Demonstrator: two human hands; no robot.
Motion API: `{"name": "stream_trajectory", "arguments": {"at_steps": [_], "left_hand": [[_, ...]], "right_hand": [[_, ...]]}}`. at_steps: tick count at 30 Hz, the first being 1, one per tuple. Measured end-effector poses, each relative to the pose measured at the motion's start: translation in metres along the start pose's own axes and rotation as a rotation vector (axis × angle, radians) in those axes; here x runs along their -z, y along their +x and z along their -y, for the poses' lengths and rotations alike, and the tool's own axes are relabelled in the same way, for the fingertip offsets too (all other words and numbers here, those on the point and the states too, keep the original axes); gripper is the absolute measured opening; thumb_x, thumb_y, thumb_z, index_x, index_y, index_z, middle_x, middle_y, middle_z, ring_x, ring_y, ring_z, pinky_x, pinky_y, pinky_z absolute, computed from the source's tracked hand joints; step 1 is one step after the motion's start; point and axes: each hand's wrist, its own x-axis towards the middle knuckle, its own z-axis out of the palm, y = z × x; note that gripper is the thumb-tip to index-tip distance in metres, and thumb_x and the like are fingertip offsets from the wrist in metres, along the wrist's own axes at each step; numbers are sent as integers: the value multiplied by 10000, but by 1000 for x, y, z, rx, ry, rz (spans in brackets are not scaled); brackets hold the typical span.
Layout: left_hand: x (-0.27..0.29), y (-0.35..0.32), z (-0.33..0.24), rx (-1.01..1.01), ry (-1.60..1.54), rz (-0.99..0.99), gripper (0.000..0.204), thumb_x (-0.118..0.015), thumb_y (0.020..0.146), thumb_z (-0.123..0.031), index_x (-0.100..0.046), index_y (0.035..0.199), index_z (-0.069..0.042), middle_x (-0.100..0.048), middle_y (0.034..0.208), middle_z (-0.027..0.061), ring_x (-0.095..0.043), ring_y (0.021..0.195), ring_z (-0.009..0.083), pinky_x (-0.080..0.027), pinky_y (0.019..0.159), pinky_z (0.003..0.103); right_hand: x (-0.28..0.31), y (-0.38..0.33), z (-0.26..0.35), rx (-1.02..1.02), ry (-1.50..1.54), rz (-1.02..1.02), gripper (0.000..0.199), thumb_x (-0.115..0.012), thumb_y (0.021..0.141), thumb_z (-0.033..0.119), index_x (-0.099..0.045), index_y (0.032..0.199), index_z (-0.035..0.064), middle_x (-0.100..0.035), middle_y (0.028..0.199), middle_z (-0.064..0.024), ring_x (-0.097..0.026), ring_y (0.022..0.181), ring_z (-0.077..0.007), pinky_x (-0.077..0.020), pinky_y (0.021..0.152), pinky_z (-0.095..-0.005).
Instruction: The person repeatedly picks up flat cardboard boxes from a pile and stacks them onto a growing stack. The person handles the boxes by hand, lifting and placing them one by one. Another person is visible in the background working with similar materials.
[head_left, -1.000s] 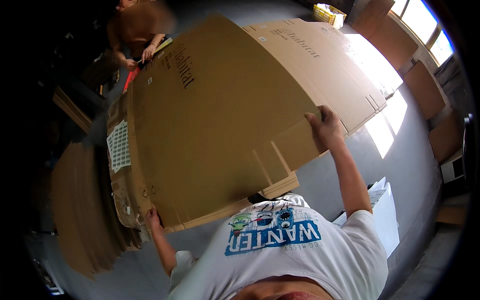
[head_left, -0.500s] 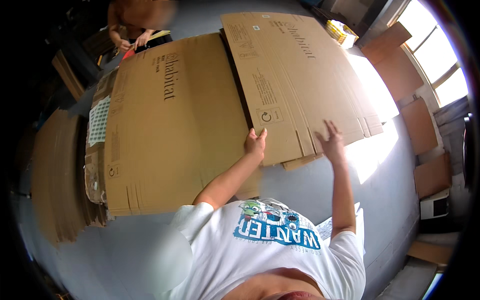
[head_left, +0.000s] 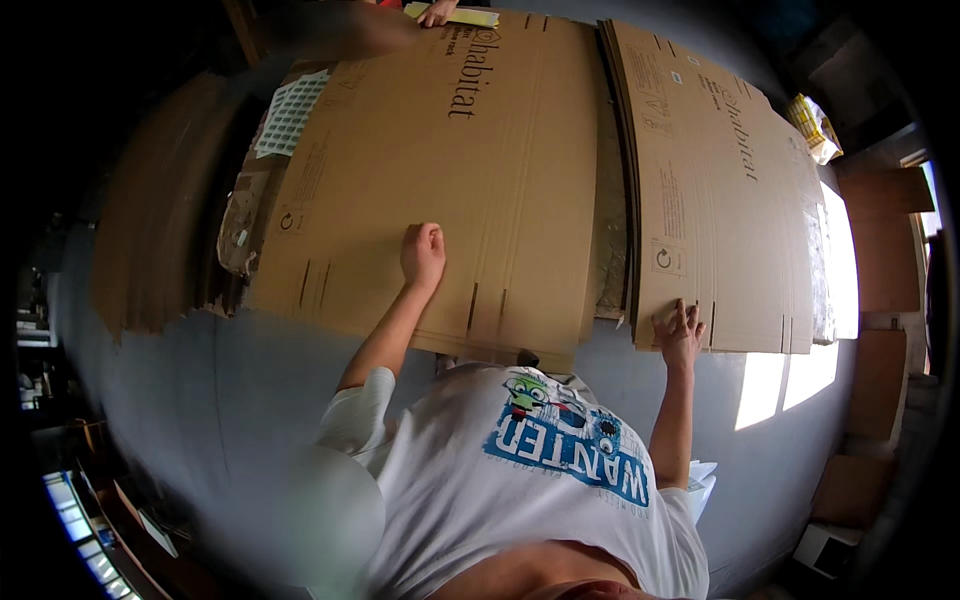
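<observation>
My left hand (head_left: 424, 258) is curled into a loose fist on the left flat cardboard sheet (head_left: 420, 180); nothing shows in it. This brown sheet is printed, creased and slotted, and lies on a stack. My right hand (head_left: 681, 336) lies with fingers spread on the near edge of the right cardboard stack (head_left: 740, 250). Its top sheet carries similar printing. Between the two stacks runs a narrow dark gap. At the far edge of the left sheet is a co-worker's hand (head_left: 438, 12), next to a yellow strip (head_left: 470, 17).
A label sheet (head_left: 292, 115) lies beyond the left sheet's edge, by a taped carton (head_left: 245, 220). More stacked cardboard (head_left: 150, 220) stands far left. A yellow-and-white package (head_left: 815, 125) sits far right. Brown panels (head_left: 880, 250) lean along the right wall. Sunlight falls on the grey floor (head_left: 755, 395).
My left hand has let go of the right sheet's edge and moved onto the left sheet. The right sheet now lies apart from the left one. The view has shifted.
</observation>
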Motion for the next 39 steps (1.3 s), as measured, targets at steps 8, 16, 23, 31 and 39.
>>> {"name": "stream_trajectory", "arguments": {"at_steps": [8,16,23,31,39], "left_hand": [[219,-1,236,643,943,49,537,-554,861,-484,-546,1155,-35,-490,1149,196,-504,1029,375,-474,811,492],[229,-5,260,545,893,-83,468,-617,818,-486,-605,1009,-58,-530,980,138,-541,910,326,-483,728,425],[242,14,310,667,560,111,451,-518,875,-471,-553,949,-27,-565,940,175,-534,954,334,-480,717,467],[255,49,285,760,461,226,481,-496,868,-495,-562,932,-23,-617,969,163,-576,894,374,-472,738,470],[244,31,341,700,401,219,529,-452,874,-554,-566,957,-44,-595,1025,158,-570,925,364,-454,749,486]], "right_hand": [[29,-65,111,369,-12,-296,284,-654,802,231,-603,1038,82,-563,989,-104,-525,908,-322,-429,765,-443],[-47,-92,152,67,207,16,341,-665,791,384,-677,872,53,-651,791,-177,-607,849,-373,-491,736,-420],[-38,-87,178,56,136,-143,312,-655,795,367,-670,932,87,-639,874,-191,-578,927,-368,-480,780,-450],[-42,-72,179,-135,292,21,376,-660,784,400,-699,793,26,-668,765,-187,-645,771,-340,-504,689,-414],[-45,-68,174,-285,977,267,340,-699,800,320,-636,742,-10,-603,675,-18,-539,611,-98,-447,552,-268]]}}
